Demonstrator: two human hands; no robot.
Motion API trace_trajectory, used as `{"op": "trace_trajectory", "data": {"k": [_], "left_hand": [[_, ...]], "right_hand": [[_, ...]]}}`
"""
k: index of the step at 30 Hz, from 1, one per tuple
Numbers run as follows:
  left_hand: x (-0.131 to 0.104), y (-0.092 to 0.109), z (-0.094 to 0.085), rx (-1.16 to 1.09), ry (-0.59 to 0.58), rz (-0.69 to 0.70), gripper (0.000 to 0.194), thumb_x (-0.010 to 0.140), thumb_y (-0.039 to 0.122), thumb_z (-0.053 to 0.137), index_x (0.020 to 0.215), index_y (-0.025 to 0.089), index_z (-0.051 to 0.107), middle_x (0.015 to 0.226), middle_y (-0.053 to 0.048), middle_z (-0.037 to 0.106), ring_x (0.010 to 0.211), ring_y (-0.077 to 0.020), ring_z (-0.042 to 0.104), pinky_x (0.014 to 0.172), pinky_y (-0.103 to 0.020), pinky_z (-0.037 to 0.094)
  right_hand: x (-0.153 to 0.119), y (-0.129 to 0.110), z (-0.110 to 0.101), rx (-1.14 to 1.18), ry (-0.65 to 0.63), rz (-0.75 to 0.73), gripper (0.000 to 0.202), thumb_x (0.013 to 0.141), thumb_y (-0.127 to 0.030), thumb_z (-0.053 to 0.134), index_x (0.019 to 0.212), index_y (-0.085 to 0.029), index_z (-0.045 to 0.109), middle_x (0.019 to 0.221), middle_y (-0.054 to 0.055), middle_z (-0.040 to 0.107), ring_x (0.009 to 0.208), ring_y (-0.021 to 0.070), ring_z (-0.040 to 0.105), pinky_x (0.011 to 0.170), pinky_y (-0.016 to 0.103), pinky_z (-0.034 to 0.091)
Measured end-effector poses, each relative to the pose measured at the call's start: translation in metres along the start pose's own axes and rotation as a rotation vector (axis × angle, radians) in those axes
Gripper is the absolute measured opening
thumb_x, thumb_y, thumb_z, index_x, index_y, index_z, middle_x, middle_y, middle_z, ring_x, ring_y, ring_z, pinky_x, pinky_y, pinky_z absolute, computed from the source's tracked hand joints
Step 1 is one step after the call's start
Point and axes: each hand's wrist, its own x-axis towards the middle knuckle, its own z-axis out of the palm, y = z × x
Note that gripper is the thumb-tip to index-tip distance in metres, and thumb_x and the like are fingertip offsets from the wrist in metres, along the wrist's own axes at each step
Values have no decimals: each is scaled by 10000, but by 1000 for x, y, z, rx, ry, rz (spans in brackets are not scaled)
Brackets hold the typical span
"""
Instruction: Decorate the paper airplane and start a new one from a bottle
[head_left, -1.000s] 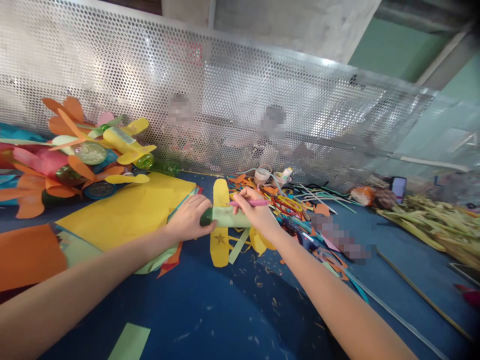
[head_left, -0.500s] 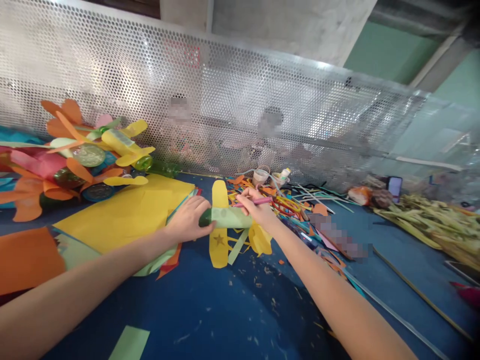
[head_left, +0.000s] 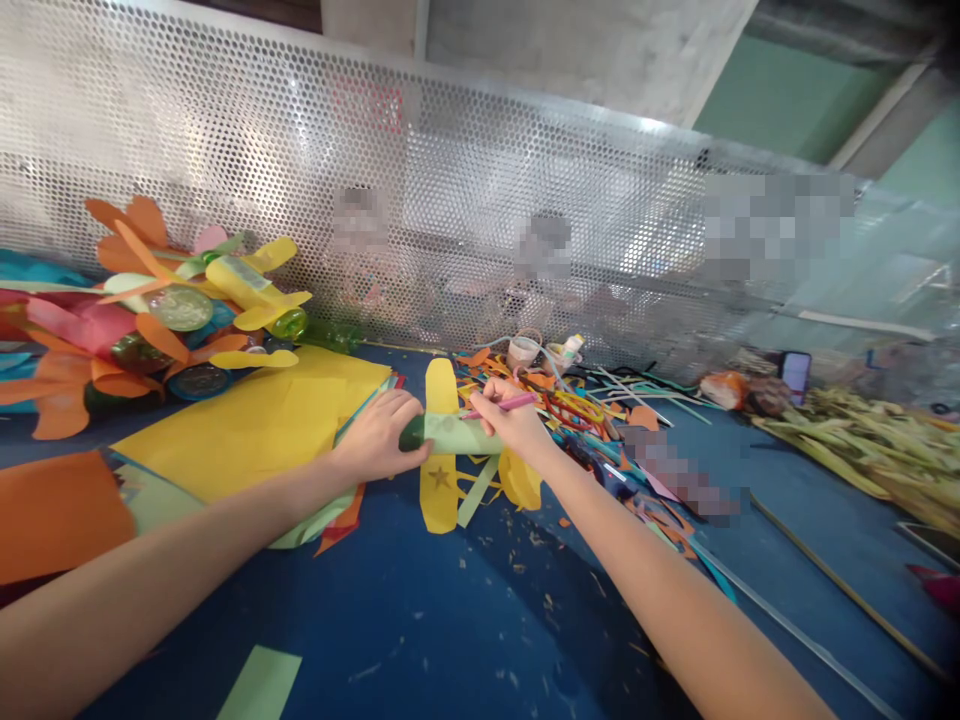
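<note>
A toy plane (head_left: 459,434) made of a green bottle wrapped in pale green paper lies on the blue table, with long yellow paper wings; a dark star marks the near wing. My left hand (head_left: 382,436) is closed round the bottle's dark green left end. In my right hand (head_left: 510,415) is a pink pen (head_left: 517,402), its tip at the pale green wrap just right of the wings. Yellow paper tail pieces (head_left: 520,480) stick out below my right wrist.
Yellow sheets (head_left: 247,430) and orange paper (head_left: 60,515) lie left, below a pile of paper-and-bottle planes (head_left: 165,310). Paper scraps, two cups and a glue bottle (head_left: 571,347) are behind. A phone (head_left: 795,376) and dry husks (head_left: 877,440) sit right. A perforated metal panel (head_left: 450,200) stands behind.
The pen in my right hand has shifted slightly left and its tip has moved a little along the wrap. My left hand keeps its hold. The camera view has shifted slightly.
</note>
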Motion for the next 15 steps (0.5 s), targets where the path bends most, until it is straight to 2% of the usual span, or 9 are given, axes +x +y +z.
{"op": "trace_trajectory", "data": {"k": [6,12,15], "left_hand": [[1,0,0,-9,-2,-2,189,749,295,541,891,199,465,969,-84,574,960,-254,532,821,-394,431],[0,0,-1,-8,-6,-10,194,753,305,542,899,202,465,983,-88,576,964,-258,531,829,-403,436],[0,0,-1,-6,-8,-7,204,747,300,550,902,199,463,980,-89,575,969,-260,529,836,-406,434]], "right_hand": [[1,6,-1,27,-49,-1,296,828,-366,522,620,-223,367,381,-90,449,364,85,387,522,242,385],[1,6,-2,5,-15,-18,293,837,-360,520,621,-223,376,393,-87,460,387,92,422,543,238,399],[2,6,-2,19,-42,-22,290,838,-354,520,622,-223,376,400,-84,475,399,94,441,577,247,420]]}}
